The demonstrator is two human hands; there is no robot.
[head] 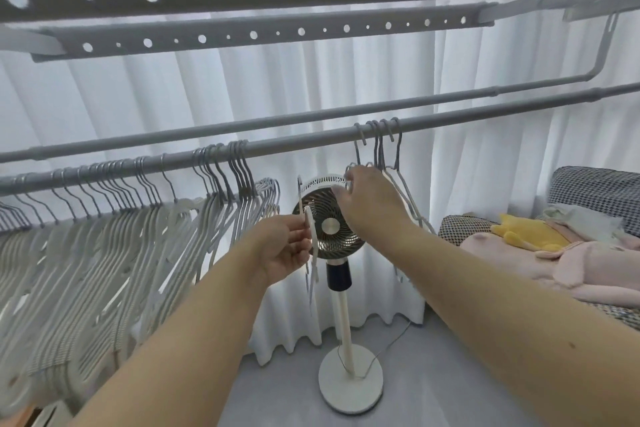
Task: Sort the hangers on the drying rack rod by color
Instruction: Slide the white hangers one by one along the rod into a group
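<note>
Hanging on rod [311, 140]: big hanger pack [121, 218] at 9 o'clock, small grey group [384, 149] at 1 o'clock. Left hand [284, 246] pinches white hanger [308, 218] off the rod, dead centre. Right hand [367, 198], fingers spread, touches the small group. Fan [329, 218] behind.

No legible text, labels, brands or numbers anywhere.
</note>
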